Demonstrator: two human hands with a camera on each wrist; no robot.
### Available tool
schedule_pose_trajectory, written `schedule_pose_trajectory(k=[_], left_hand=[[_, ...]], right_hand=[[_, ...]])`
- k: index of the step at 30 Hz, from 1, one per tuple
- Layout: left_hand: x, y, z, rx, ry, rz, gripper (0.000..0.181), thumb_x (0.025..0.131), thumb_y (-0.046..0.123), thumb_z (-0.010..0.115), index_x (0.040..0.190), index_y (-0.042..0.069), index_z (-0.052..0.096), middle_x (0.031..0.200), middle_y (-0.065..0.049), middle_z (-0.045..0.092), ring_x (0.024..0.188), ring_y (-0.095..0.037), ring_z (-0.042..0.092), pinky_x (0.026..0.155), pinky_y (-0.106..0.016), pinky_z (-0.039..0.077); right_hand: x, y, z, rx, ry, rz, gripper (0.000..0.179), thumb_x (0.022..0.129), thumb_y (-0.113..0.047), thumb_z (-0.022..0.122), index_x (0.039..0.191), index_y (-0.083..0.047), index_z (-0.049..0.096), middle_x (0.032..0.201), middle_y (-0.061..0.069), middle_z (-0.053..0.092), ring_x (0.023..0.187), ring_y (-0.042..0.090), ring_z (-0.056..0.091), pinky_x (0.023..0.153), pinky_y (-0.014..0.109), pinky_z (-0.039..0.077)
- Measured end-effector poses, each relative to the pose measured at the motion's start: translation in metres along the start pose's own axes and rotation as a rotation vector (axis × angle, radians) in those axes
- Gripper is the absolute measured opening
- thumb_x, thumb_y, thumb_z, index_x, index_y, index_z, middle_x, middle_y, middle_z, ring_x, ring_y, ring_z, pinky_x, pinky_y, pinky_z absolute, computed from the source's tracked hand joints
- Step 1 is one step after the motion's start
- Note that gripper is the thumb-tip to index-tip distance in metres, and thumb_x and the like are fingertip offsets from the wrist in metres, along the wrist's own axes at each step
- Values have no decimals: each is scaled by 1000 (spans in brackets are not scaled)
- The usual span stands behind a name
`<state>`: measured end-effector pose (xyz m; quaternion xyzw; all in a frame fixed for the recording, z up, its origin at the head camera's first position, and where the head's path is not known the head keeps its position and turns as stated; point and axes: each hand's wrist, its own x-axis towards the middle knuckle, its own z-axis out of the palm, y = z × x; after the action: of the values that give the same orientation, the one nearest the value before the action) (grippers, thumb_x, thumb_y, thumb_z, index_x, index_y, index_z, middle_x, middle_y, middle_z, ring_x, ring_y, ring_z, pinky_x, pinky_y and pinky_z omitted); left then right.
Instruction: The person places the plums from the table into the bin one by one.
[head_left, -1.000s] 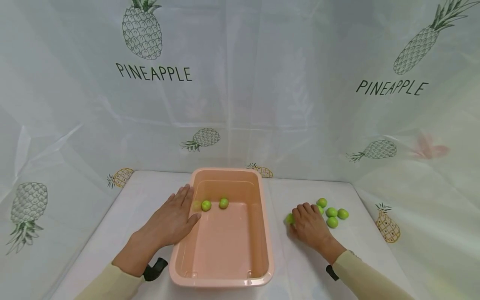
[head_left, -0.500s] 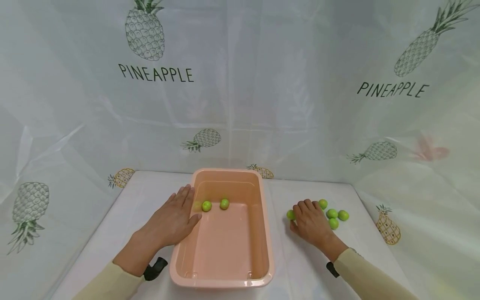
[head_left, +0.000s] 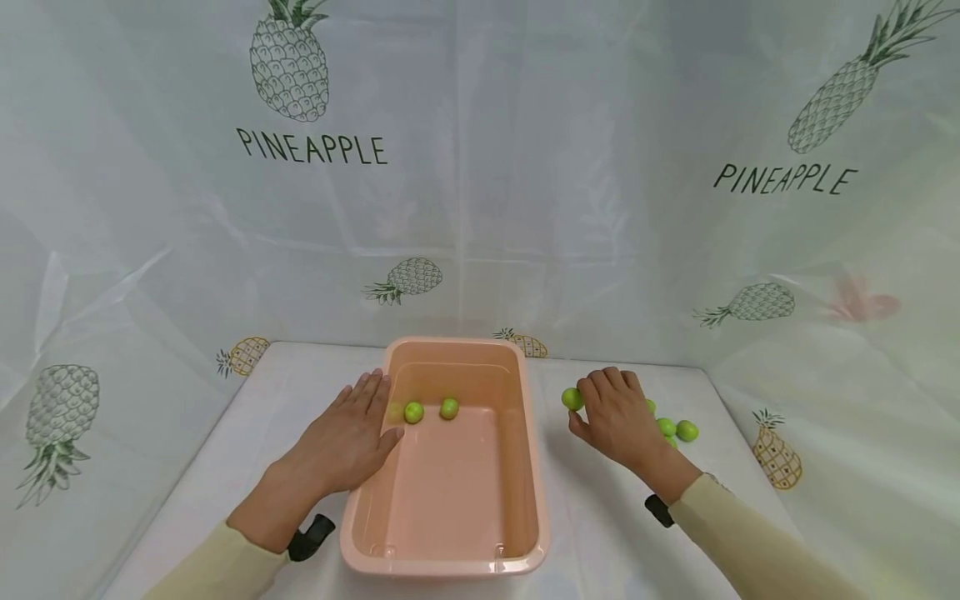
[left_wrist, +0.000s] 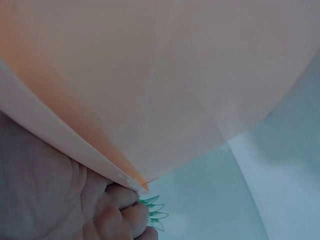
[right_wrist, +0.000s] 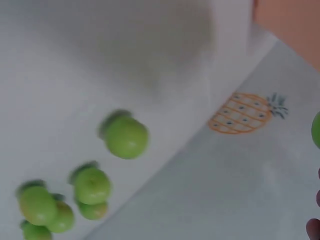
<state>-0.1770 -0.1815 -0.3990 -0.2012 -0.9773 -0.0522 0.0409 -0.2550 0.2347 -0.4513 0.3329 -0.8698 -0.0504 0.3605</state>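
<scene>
The left grip [head_left: 337, 446], fingers straight, lies along the left rim of the tub [head_left: 442, 568]; two limes [head_left: 413, 412] sit inside. The right grip [head_left: 617, 421] pinches one lime [head_left: 572, 399] between fingertips and thumb, loose limes [head_left: 687, 431] to its right. The pinched lime is now higher, closer to the tub than half a second ago.

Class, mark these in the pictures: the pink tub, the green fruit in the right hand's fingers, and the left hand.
Pink tub [head_left: 450, 492]: head view, on its bare floor.
Held green fruit [head_left: 572, 399]: head view, on its exposed side.
Left hand [head_left: 341, 446]: head view, on its back.
</scene>
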Motion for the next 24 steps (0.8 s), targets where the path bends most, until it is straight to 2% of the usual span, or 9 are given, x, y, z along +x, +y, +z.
schedule_pose_trajectory(k=[6,12,17,24], left_hand=[[0,-1,0,7,-1,1,73,101,40,49,148,-11,27,154,-28,24,143,-41,22,114,-53,23],[0,-1,-1,1,-9,-8,74,100,40,50,148,-12,27,154,-28,24,142,-41,22,114,-53,23],[0,0,-1,-12,-13,-13,75,100,40,51,148,-12,26,154,-29,24,142,-42,22,113,-54,23],[1,-2,3,-18,0,-4,75,100,40,51,148,-11,26,154,-29,23,142,-42,23,113,-54,24]], right_hand=[[39,-4,-21,29,23,20,33,81,-34,59,90,-2,54,86,10,54,84,34,50,71,47,41],[75,-24,-37,76,18,18,33,85,-36,59,92,-5,55,90,9,55,88,33,49,76,47,40],[95,-49,-37,131,35,-17,31,84,-37,60,91,-7,55,88,6,53,87,30,50,76,44,40],[112,-89,-30,203,20,-87,29,81,-36,61,90,-9,57,88,3,53,86,25,48,77,41,41]])
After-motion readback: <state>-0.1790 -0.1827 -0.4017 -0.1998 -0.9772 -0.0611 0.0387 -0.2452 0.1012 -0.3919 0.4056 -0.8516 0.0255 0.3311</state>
